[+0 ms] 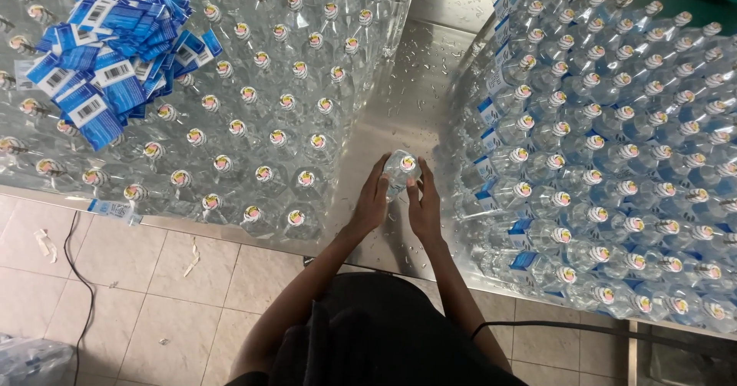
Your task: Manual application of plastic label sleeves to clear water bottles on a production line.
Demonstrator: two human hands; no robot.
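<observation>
Holding one clear bottle (pixel 400 169) upright on the steel table (pixel 399 87), left hand (pixel 371 202) and right hand (pixel 424 206) fingers wrapped round it, label apparently next, needing a steady grip.

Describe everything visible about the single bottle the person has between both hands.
The bottle is small, clear plastic, seen from above, with a round cap that looks white with pink and yellow marks. It stands upright on the wet steel table, in the gap between two big blocks of like bottles. The left hand cups its left side and the right hand its right side, fingers wrapped around the body. Whether it already bears a blue label is hidden by the fingers.
</observation>
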